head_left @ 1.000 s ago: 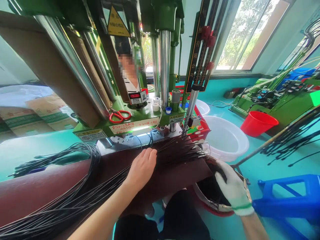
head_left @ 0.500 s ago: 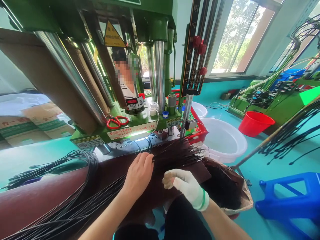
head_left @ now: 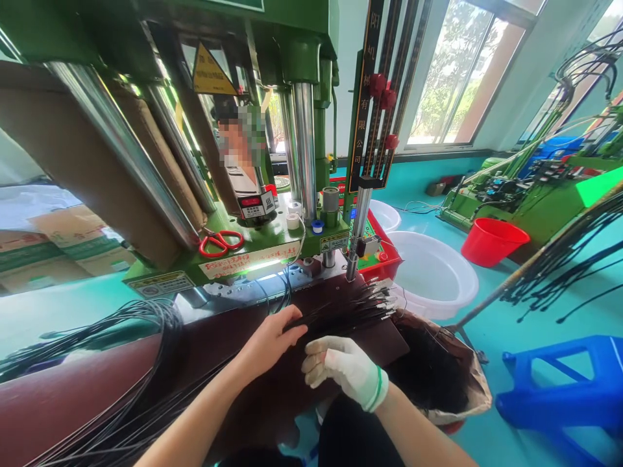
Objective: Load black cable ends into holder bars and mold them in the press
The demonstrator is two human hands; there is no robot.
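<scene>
Black cables with bright metal terminals lie in a sheaf across the dark red worktop at lower centre of the frame. Their long axis runs from lower left up to the right, and the terminal ends fan out toward a white plastic basin. The bare left hand rests on the sheaf and is the nearer hand, its fingers curled down over the cables and closed around them. The right hand, in a white cotton glove with a green band, sits just below the sheaf and just beside the left hand. Its fingers are pressed together, point left and hold nothing visible. A brown paper sack packed with dark cable stands at lower right. Beyond the worktop rises a green vertical moulding press, with red scissors on its bed. A thick coil of cable lies at left.
</scene>
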